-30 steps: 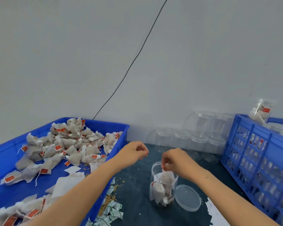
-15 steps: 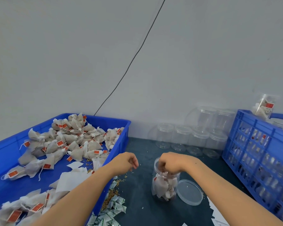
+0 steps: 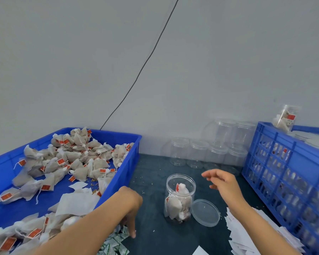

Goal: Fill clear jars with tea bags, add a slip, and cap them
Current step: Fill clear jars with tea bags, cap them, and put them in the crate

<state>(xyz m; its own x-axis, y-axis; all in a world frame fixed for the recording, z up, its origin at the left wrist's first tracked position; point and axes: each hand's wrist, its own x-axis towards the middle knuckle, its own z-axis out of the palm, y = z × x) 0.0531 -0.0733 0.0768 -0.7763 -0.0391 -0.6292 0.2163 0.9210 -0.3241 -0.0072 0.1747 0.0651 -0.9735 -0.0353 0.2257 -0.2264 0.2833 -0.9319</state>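
The open clear plastic jar stands on the dark worktop, over half full of grey tea bags, its round clear lid touching its right side. The right hand has withdrawn from the jar mouth, grip spread, empty. The left hand has dropped to the green-and-white folded slips, fingers reaching down. Judgement: filling done; slip step begins.

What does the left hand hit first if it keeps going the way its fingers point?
The left hand points down and toward the person. Its fingertips are already at the pile of small green-and-white packets, so probably those first, or the dark tabletop beside them; depth is unclear.
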